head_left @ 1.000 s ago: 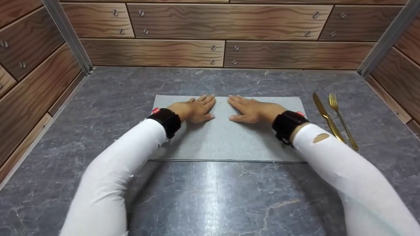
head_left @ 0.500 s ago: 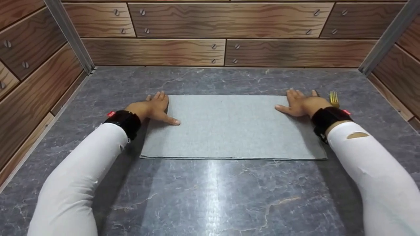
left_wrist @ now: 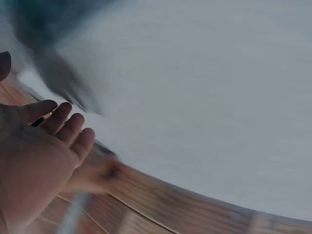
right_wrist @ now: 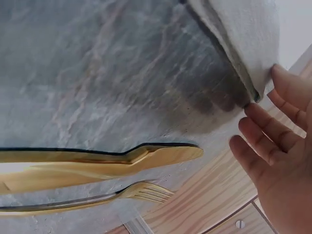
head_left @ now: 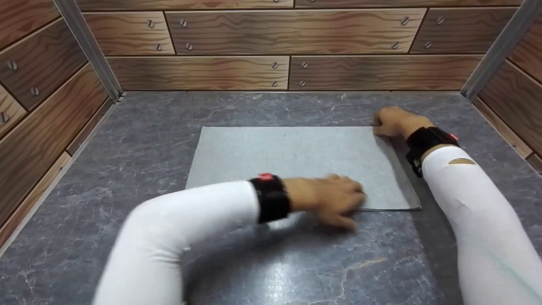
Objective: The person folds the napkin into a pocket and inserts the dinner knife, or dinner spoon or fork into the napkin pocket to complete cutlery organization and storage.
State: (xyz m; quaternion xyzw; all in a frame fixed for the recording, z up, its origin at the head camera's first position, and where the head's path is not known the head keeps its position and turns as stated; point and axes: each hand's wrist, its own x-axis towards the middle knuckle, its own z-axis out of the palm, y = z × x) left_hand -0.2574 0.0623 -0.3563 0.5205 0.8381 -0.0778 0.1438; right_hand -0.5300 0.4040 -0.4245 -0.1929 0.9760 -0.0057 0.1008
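Note:
A light grey folded cloth (head_left: 271,152) lies flat on the marbled grey table, its layered edge visible in the right wrist view. My left hand (head_left: 334,199), blurred, is over the cloth's near edge, right of the middle, with fingers spread and thumb apart. In the left wrist view that hand's fingers (left_wrist: 70,129) are loosely bent and hold nothing. My right hand (head_left: 398,121) is at the far right corner of the cloth. In the right wrist view its thumb is at the cloth's upper side and the fingers (right_wrist: 273,129) are just past the corner, with a gap between.
A gold knife (right_wrist: 97,168) and a gold fork (right_wrist: 141,191) lie side by side to the right of the cloth; the right arm hides them in the head view. Wood-patterned walls (head_left: 228,31) enclose the table at the back and sides.
My left hand has gone from the cloth's middle to its left edge, then across to the near edge. My right hand has slid outward to the far right corner, its fingers now more bent.

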